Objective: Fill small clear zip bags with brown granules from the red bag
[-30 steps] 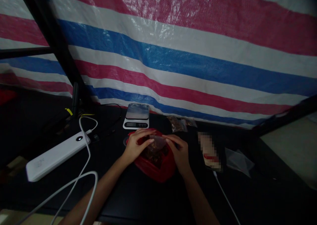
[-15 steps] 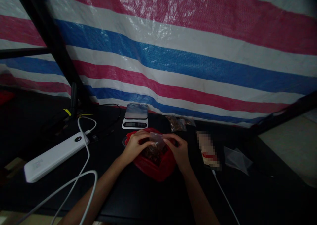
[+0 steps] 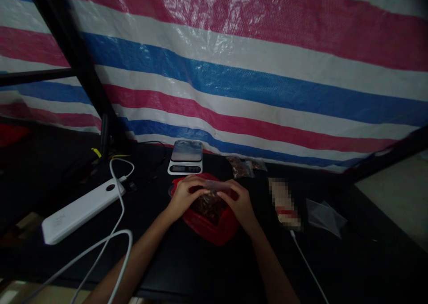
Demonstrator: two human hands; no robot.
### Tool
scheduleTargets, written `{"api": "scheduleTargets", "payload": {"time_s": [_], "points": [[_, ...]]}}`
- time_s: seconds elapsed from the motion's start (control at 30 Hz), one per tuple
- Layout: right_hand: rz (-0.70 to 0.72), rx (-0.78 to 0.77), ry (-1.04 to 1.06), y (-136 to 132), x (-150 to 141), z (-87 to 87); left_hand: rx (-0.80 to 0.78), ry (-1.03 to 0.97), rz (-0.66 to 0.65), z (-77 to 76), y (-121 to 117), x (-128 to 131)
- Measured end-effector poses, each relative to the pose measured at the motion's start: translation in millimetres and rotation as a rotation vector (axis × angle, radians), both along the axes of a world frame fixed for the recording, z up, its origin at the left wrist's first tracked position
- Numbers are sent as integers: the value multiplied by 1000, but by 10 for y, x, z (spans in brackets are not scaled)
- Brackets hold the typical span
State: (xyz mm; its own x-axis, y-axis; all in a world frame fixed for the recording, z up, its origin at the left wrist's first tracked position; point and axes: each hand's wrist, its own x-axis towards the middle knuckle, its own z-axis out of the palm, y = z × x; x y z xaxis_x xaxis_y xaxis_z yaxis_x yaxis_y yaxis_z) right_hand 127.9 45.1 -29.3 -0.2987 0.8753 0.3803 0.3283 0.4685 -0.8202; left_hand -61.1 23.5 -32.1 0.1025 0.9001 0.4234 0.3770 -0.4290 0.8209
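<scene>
Left hand [image 3: 187,198] and right hand [image 3: 238,201] pinch a pouch [image 3: 216,186] over the twelve-o'clock side of the red bag [image 3: 219,236]; scale [image 3: 187,151] at eleven, filled packets [image 3: 240,167] at one. A slack pinch could drop the pouch into the brown bits [image 3: 211,210].

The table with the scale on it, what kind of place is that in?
Perhaps a makeshift work corner: a striped plastic sheet hangs behind the black table, which holds a scale and small filled bags.
</scene>
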Motion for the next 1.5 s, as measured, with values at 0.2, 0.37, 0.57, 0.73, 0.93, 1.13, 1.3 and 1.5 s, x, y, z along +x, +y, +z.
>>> {"api": "scheduleTargets", "payload": {"time_s": [0.2,0.37,0.57,0.73,0.93,1.13,1.3,1.5], "points": [[-48,74,-67,13,13,-25,-67,21,6,-11,5,6],[-47,90,-71,35,25,-39,-77,4,42,-22,22,0],[-14,54,-44,53,31,-81,-80,13,-16,-19,27,-8],[-33,68,-160,56,36,-90,-54,18,12,-44,41,-30],[-39,115,-205,54,28,-48,-65,100,14,-73,61,-74],[-63,105,-277,44,24,-67,-57,70,25,-66,67,-75],[-51,65,-140,56,33,-71,-91,113,54,-91,62,-58],[-72,23,-87,57,34,-57,-40,133,122,-53,43,-43]]}}
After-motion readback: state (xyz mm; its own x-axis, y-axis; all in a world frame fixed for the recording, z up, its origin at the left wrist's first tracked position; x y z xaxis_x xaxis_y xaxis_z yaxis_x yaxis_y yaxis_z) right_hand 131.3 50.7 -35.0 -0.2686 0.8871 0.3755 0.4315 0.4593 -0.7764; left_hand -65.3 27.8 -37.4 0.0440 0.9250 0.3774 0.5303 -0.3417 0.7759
